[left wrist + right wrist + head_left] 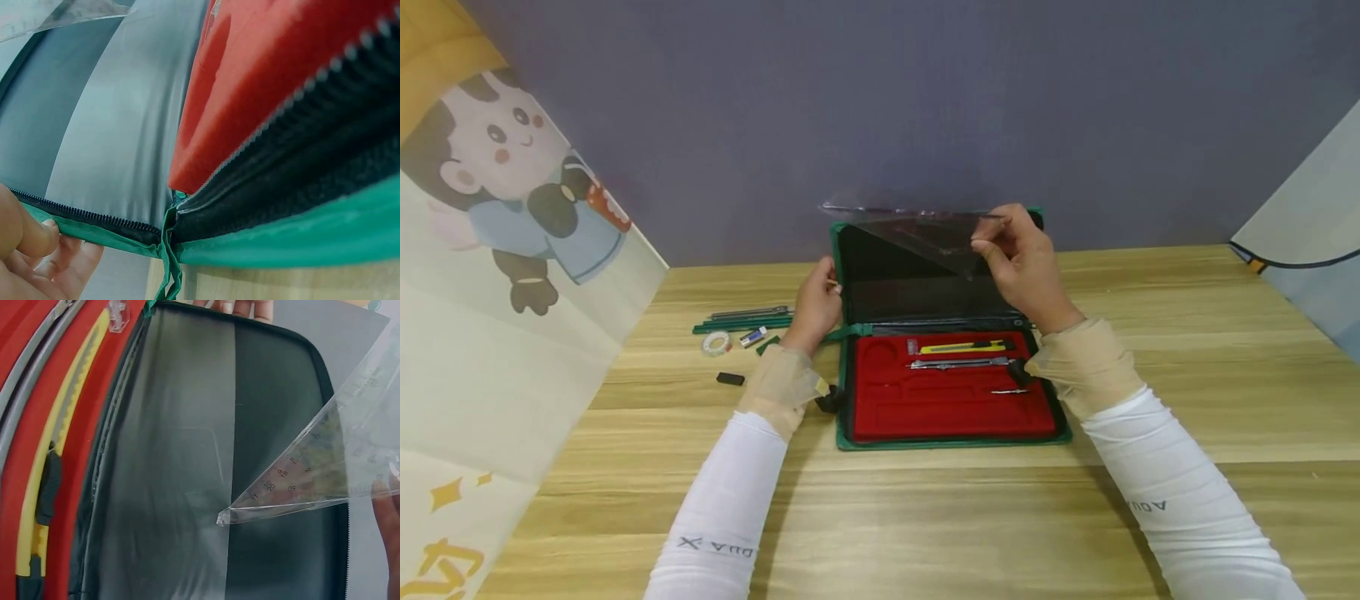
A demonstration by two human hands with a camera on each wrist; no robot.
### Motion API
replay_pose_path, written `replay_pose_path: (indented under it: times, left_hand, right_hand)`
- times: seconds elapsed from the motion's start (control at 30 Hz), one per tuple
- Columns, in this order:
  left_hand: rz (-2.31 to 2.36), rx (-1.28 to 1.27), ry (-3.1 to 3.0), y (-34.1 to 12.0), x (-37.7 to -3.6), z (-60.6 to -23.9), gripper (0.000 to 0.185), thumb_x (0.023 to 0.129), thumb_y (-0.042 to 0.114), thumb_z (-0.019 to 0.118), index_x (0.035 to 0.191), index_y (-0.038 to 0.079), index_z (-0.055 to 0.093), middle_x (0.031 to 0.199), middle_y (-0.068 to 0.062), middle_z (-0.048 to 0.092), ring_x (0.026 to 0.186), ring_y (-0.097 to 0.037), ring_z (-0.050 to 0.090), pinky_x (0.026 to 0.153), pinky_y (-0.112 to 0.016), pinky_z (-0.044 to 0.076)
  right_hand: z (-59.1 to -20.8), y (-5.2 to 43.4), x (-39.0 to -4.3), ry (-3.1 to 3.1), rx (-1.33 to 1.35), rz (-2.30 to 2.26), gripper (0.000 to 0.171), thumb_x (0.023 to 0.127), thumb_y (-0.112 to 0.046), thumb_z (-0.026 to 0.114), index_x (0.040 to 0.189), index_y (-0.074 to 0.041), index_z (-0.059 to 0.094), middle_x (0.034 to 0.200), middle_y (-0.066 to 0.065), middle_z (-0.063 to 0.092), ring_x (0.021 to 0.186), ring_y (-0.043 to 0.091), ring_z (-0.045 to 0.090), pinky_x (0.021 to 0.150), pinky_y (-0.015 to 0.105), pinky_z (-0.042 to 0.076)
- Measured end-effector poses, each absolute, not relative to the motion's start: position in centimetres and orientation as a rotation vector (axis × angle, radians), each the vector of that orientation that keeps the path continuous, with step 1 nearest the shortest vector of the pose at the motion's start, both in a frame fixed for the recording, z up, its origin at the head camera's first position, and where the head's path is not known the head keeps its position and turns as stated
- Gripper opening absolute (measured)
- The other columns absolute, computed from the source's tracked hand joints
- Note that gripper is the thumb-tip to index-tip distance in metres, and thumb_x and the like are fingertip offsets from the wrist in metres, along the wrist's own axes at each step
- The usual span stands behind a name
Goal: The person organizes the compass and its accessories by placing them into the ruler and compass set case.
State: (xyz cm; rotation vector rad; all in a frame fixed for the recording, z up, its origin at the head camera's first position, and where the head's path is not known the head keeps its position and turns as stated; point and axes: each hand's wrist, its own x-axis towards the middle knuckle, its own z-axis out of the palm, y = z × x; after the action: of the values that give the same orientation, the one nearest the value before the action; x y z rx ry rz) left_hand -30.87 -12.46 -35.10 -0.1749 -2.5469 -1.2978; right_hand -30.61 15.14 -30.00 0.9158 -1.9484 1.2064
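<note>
Right hand (1022, 262) pinches the clear set square (917, 227) above the upright lid of the green case (842, 250), left hand (816, 304) grips the lid's left edge; best to hold that lid steady and keep the square flat.

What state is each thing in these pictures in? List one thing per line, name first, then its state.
Case: unzipped, lying open on the table, lid propped up.
Set square: clear, lifted in front of the lid, pinched by the right hand.
Left hand: holds the lid's left edge.
Yellow knife: seated in the red tray.
Compass: folded, in its slot.
Tape roll: lying flat beside the case.
</note>
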Motion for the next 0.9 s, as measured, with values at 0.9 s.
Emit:
replay_pose_path:
  times: [0.9]
  left_hand:
    - [-1.282,-0.239,-2.54,-12.4,-30.9,-35.1,0.015,0.087,-0.013,0.038,0.091,0.002,0.037,0.101,-0.019,0.054,0.109,-0.033,0.054,0.088,-0.045,0.047]
  right_hand:
    - [-30.0,14.0,-30.9,-1.871,1.035,1.334,0.017,0.085,0.006,0.061,0.1,0.008,0.052,0.089,0.008,0.059,0.084,0.007,0.059,0.074,0.017,0.049]
